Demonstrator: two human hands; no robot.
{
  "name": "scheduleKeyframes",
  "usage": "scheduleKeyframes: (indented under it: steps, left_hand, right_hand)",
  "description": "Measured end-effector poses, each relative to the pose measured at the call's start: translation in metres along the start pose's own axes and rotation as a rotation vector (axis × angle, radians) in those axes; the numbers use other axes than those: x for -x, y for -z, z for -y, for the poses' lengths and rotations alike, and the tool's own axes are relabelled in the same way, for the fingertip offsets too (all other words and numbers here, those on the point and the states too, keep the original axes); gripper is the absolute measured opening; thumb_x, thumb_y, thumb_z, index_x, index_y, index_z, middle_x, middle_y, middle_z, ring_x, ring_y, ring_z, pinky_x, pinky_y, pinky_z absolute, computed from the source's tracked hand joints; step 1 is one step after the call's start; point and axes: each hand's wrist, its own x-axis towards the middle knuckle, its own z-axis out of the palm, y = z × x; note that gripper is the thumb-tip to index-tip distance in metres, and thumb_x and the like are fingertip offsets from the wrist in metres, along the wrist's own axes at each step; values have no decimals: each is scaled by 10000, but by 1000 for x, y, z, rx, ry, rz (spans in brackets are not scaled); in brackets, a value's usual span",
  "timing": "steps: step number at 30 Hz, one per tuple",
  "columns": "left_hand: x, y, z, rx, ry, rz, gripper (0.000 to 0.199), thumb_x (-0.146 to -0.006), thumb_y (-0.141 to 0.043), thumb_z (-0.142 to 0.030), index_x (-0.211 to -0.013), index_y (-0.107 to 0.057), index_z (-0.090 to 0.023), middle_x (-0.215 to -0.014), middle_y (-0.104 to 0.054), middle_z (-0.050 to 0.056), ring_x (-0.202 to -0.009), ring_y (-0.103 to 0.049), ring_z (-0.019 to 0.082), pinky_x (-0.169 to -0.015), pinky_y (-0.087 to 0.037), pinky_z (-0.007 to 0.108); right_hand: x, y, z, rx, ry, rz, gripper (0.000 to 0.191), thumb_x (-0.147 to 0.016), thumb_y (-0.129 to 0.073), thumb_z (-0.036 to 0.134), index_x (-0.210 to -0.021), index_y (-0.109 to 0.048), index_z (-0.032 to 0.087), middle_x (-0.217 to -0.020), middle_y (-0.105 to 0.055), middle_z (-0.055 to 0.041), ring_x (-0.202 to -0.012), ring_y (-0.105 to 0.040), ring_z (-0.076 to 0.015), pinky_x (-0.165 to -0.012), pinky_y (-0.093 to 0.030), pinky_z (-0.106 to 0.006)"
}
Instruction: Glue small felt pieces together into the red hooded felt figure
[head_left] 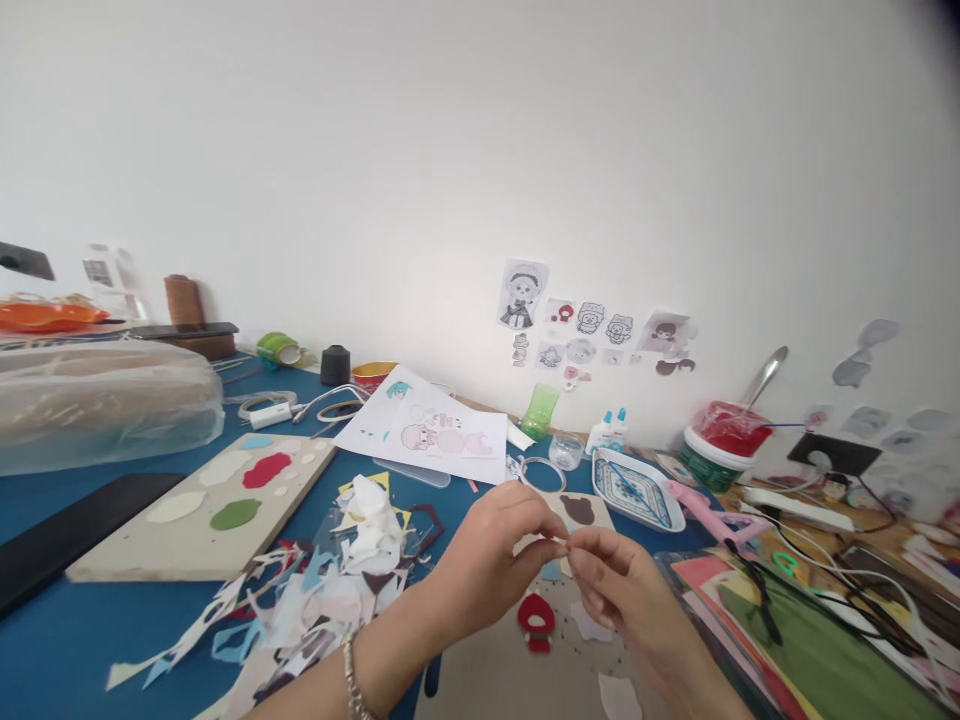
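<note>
My left hand (pixel 495 548) and my right hand (pixel 621 588) meet at the fingertips over a beige board (pixel 487 680). Both are closed in a pinch; whatever is between them is too small and covered to make out. Below them on the board lies a red felt cutout (pixel 536 640) with a pale opening in it. Pale felt pieces, such as a white one (pixel 619 696), lie near my right hand. Just beyond the fingertips is a dark brown felt shape (pixel 578 509) on a light surface.
Left of my forearm spreads a heap of felt scraps (pixel 315 610). A second board (pixel 180 545) carries coloured felt shapes. Behind stand a patterned tray (pixel 637 490), glue bottles (pixel 606 436) and a paper sheet (pixel 480 450). Stacked felt sheets (pixel 810 640) lie right.
</note>
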Motion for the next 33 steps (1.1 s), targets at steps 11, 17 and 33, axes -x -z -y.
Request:
scheduleKeyframes:
  steps: [11,17,33]
  left_hand:
    - [-3,-3,-8,102,329,42,100,-797,-613,-155,-732,-678,-194,-737,-644,-4,-709,-555,123,-647,-416,231]
    - [-3,-4,-10,73,354,46,114,-781,-595,-164,-714,-683,-188,-687,-640,-13,-655,-541,116,-615,-402,232]
    - [-2,-6,-3,660,631,125,174,-723,-665,-295,-725,-652,-121,-598,-565,-1,-557,-465,98,-538,-360,239]
  right_hand:
    - [1,-2,1,190,147,-224,416,-716,-704,558,-792,-659,152,-521,-469,40,-464,-392,-82,-427,-306,-194]
    - [3,-2,-1,239,157,-299,381,-677,-732,534,-773,-708,166,-528,-502,22,-478,-412,-107,-429,-349,-216]
    - [6,-3,6,101,156,-165,308,-764,-689,481,-744,-710,174,-560,-511,18,-498,-442,-87,-457,-379,-198]
